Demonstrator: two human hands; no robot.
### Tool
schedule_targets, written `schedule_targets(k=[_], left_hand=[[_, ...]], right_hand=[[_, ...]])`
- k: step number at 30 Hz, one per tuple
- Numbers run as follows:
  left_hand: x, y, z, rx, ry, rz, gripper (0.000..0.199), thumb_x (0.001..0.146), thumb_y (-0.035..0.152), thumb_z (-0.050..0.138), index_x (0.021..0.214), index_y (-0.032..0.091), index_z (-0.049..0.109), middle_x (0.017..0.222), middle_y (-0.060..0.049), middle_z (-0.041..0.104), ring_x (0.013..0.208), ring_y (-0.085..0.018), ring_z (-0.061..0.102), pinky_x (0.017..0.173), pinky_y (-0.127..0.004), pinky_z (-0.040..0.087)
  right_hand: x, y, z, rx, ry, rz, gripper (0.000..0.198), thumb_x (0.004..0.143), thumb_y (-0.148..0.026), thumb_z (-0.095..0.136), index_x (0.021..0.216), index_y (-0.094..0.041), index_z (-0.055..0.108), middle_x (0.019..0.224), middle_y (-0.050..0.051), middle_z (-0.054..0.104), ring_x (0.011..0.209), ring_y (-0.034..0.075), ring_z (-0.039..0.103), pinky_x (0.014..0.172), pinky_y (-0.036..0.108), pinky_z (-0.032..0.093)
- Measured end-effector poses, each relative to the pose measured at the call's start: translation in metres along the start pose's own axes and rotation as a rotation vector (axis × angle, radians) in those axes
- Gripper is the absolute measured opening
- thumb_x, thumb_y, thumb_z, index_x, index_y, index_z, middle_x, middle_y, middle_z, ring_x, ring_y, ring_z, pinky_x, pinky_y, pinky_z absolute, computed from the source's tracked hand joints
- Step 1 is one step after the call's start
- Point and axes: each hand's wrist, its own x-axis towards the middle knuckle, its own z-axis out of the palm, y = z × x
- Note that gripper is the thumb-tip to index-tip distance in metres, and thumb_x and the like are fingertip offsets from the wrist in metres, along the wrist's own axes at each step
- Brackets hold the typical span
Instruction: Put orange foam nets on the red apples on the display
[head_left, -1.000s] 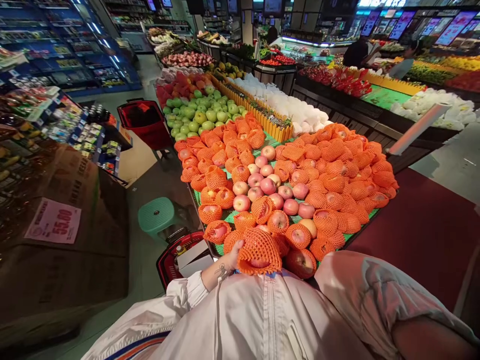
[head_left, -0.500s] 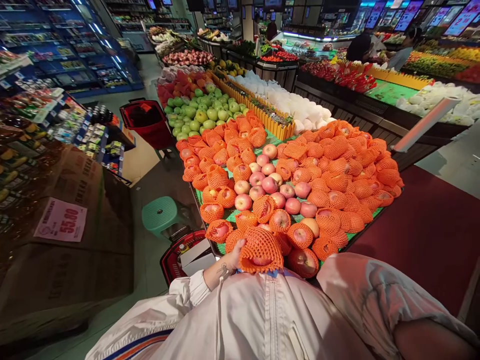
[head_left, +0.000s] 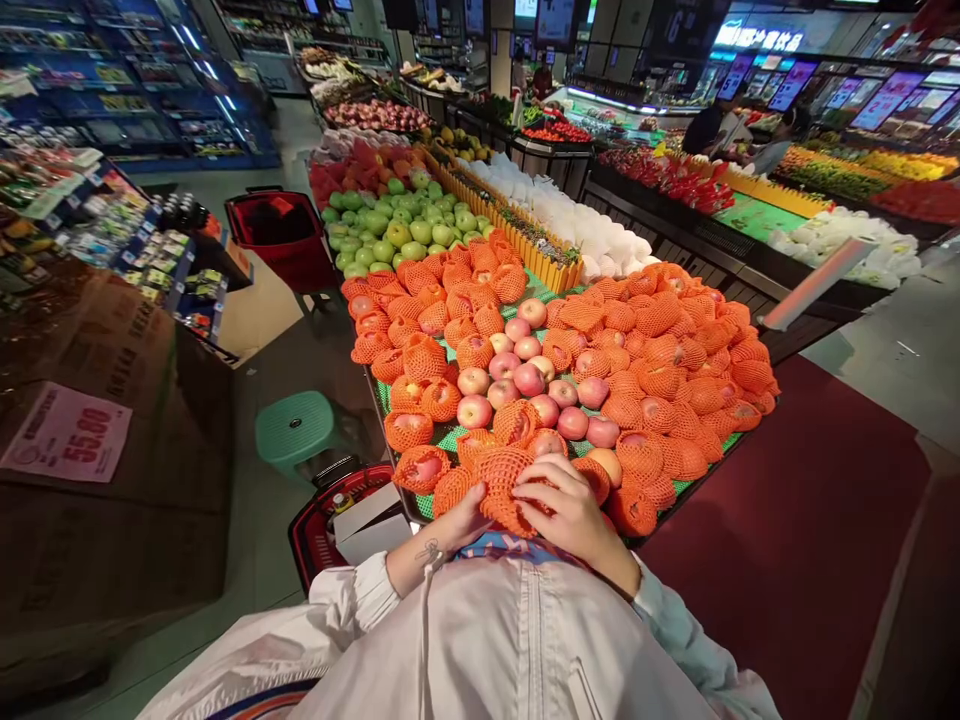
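Close to my body, at the front edge of the fruit stand, an apple in an orange foam net (head_left: 501,482) is between my two hands. My left hand (head_left: 463,518) grips it from the left, thumb on the net. My right hand (head_left: 566,505) lies over its right side with bent fingers touching the net. Most of the fruit inside is hidden by the net and fingers. Just beyond lie bare pink apples (head_left: 529,378) in the middle, with many netted apples (head_left: 660,375) around them on green matting.
Green apples (head_left: 405,225) and white-wrapped fruit (head_left: 592,230) lie farther back, split by a yellow fence (head_left: 540,262). To my left are a teal stool (head_left: 296,430), a red basket (head_left: 315,525) with a white box, and a red cart (head_left: 277,235). Cardboard boxes (head_left: 112,510) stand far left.
My right hand has come in from out of sight and now touches the netted apple's right side. My left hand keeps hold of it. The camera view has shifted slightly.
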Motion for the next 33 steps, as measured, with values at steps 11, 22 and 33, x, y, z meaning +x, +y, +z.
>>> schedule_targets(k=[11, 22, 33], left_hand=[[0.001, -0.004, -0.007, 0.088, 0.123, 0.016, 0.073, 0.068, 0.07, 0.078, 0.119, 0.018, 0.072, 0.124, -0.016, 0.076, 0.141, -0.041, 0.051, 0.118, -0.051, 0.042], [0.002, -0.003, 0.003, 0.24, 0.223, -0.007, 0.069, 0.075, 0.075, 0.071, 0.122, 0.024, 0.071, 0.127, -0.012, 0.075, 0.138, -0.039, 0.055, 0.117, -0.052, 0.044], [-0.009, 0.024, 0.017, 0.568, 0.088, -0.089, 0.065, 0.08, 0.074, 0.07, 0.12, 0.022, 0.073, 0.13, -0.011, 0.073, 0.124, -0.033, 0.065, 0.116, -0.049, 0.043]], right_hand=[[-0.021, 0.008, 0.01, -0.055, -0.176, 0.263, 0.075, 0.084, -0.011, 0.063, 0.155, -0.028, 0.046, 0.146, 0.011, 0.058, 0.135, 0.03, 0.054, 0.117, 0.054, 0.046], [-0.033, 0.012, -0.002, 0.226, -0.358, 0.413, 0.076, 0.1, -0.039, 0.057, 0.166, -0.029, 0.021, 0.171, 0.007, 0.03, 0.158, 0.03, 0.027, 0.128, 0.052, 0.031], [-0.044, 0.009, 0.028, 0.207, -0.032, 0.573, 0.092, 0.066, -0.025, 0.088, 0.147, -0.033, 0.043, 0.142, 0.008, 0.061, 0.133, 0.031, 0.059, 0.113, 0.048, 0.051]])
